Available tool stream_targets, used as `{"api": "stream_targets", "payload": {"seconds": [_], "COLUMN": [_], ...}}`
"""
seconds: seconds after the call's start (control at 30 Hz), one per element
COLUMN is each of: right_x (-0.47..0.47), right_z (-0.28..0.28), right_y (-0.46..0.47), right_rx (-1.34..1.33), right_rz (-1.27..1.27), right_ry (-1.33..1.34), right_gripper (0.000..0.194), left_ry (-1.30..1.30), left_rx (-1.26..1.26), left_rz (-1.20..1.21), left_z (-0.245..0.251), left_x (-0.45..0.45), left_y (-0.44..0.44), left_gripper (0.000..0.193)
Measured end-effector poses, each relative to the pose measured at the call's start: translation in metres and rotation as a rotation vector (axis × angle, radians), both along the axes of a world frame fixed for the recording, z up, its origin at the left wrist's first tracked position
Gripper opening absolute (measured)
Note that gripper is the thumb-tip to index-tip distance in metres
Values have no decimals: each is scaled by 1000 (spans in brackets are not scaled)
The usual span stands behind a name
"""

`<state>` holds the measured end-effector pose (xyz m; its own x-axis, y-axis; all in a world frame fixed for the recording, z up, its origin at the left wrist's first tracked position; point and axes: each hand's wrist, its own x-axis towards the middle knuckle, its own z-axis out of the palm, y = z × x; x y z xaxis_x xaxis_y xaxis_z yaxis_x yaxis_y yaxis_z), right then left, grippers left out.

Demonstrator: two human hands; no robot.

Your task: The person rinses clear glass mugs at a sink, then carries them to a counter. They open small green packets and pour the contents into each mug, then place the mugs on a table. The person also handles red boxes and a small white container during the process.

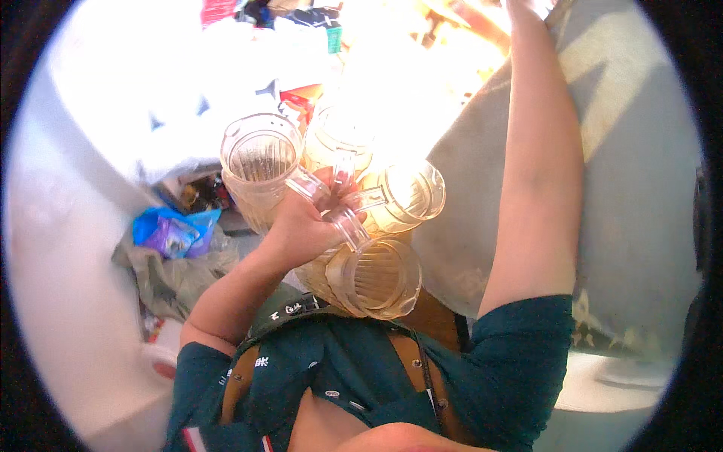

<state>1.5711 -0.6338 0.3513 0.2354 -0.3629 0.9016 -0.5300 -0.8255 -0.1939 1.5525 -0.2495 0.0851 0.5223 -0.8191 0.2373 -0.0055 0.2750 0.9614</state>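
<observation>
My left hand [308, 220] is shut on the handles of several clear plastic pitchers, bunched together in front of my chest. One pitcher [262, 150] is at the left of the bunch, one [339, 130] behind my fingers, one [415, 195] at the right and one [375, 279] nearest my body. Their ribbed insides show through the wide tops. My right arm reaches far forward along the right side. At the top edge only part of my right hand [528, 4] shows, washed out by glare, so its fingers cannot be made out.
A grey surface [627, 226] extends on the right. At the left lie a blue and purple plastic packet [178, 229] and a crumpled grey-brown bag [175, 282], beside a white wall [62, 254]. A red-orange packet [302, 99] and mixed items lie beyond the pitchers, in strong glare.
</observation>
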Motion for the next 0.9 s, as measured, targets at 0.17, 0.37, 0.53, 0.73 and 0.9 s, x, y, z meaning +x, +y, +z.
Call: {"api": "stream_targets", "payload": {"seconds": [0.17,0.37,0.53,0.73,0.9], "right_x": [-25,-99,-159,-251,-265], "right_z": [7,26,18,-92,-141], "right_y": [-25,-32,-76,-37,4], "right_rx": [5,117,-5,493,688], "right_rz": [-3,146,1001,142,-21], "right_ry": [13,-110,11,172,309], "right_gripper": [14,20,23,38,29], "left_ry": [-96,192,236,303,329], "left_rx": [112,119,122,152,160], "left_rz": [-183,-309,-400,-395,-332], "left_z": [12,38,60,40,25], "left_x": [31,55,36,-16,-9], "left_y": [-17,-47,-82,-127,-181], "left_gripper": [28,20,22,40,37]}}
